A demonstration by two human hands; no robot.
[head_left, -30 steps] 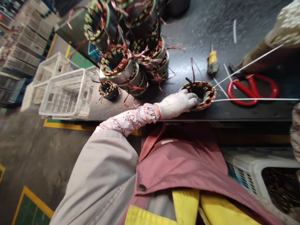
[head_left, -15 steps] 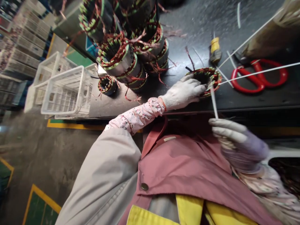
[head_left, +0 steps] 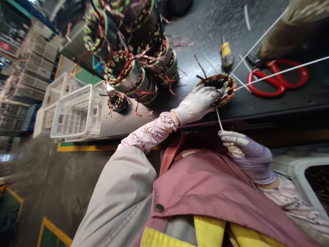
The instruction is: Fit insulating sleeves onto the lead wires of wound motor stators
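A motor stator (head_left: 226, 97) with copper windings and green insulation tabs lies on the dark bench near its front edge. My left hand (head_left: 199, 103), in a white knit glove, lies over its near left side. Its fingers curl over the rim into the bore, and their tips are partly hidden. My right hand (head_left: 236, 144), in a purple and white glove, is nearer my body, below the stator. Its fingers pinch the end of a white cord (head_left: 219, 118) that runs straight up to the stator's near edge. More white cord (head_left: 282, 72) stretches from the stator's right side.
Red-handled scissors (head_left: 279, 77) and a yellow-and-black-handled tool (head_left: 226, 55) lie beyond the stator. Stacked stators (head_left: 123, 73) with loose copper leads and one small stator (head_left: 117, 102) stand left. White plastic crates (head_left: 74, 113) sit beyond the bench's left end. A wrapped bundle (head_left: 290, 31) lies back right.
My right hand has moved left, and the cord it pinches now meets the stator's near outer edge instead of the bore. My left hand keeps hold of the stator. The whole view has shifted slightly.
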